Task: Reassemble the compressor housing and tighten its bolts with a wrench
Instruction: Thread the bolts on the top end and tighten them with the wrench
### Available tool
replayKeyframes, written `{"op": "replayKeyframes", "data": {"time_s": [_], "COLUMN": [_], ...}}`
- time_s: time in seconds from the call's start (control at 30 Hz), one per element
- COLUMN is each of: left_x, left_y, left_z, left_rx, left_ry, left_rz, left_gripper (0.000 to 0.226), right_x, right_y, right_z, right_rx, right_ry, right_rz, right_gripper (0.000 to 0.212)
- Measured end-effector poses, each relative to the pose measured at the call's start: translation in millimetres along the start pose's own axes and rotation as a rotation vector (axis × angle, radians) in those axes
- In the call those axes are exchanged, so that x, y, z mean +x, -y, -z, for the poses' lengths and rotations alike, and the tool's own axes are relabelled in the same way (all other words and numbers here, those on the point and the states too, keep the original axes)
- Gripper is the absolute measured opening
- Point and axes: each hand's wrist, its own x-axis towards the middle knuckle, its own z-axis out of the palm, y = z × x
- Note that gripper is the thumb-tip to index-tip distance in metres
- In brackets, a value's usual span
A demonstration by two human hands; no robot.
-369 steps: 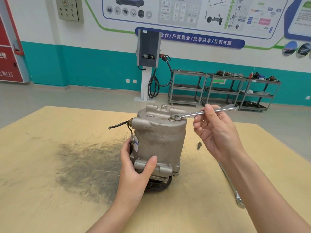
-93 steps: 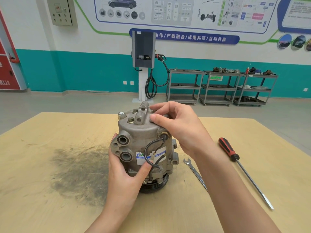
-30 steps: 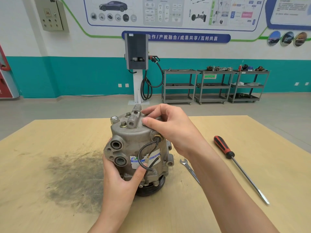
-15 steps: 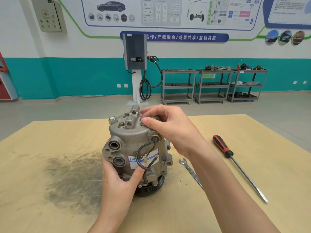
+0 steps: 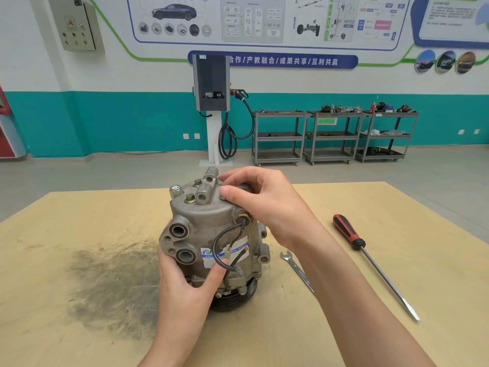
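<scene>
One compressor stands on one bench, with two round ports on its side and three bolt heads showing on its top cover. Two hands are on it: one left hand and one right hand. One open-end wrench and one red-handled screwdriver lie on the bench. Three grey shelf carts and one charging post stand along the far wall, where one grey control box hangs.

Place: an automotive training workshop.
Ahead of my hands: an EV charging post against a teal-banded wall.
Above: a car-systems wall chart.
Ahead, right: steel parts trolleys.
Under my hands: a grease-stained plywood bench.
</scene>
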Motion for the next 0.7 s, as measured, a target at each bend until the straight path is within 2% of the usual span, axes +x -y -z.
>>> {"op": "replayKeyframes", "data": {"time_s": [0.17, 0.4, 0.57, 0.7], "left_x": [-0.2, -1.1, -1.5, -1.5], "left_y": [2.7, 4.2, 2.4, 0.0], "left_z": [0.3, 0.9, 1.2, 0.4], "left_rx": [0.000, 0.037, 0.052, 0.052], "left_ry": [-0.002, -0.003, 0.001, -0.002], "left_rz": [0.018, 0.033, 0.051, 0.054], "left_gripper": [0.080, 0.084, 0.081, 0.082], "right_x": [0.0, 0.4, 0.6, 0.5], "right_y": [1.6, -1.6, -0.8, 0.2], "right_z": [2.9, -5.1, 1.3, 2.5], "right_rx": [0.046, 0.022, 0.034, 0.040], "right_ry": [0.040, -0.046, 0.021, 0.039], "right_rz": [-0.008, 0.019, -0.003, -0.011], "right_gripper": [0.010, 0.023, 0.007, 0.010]}}
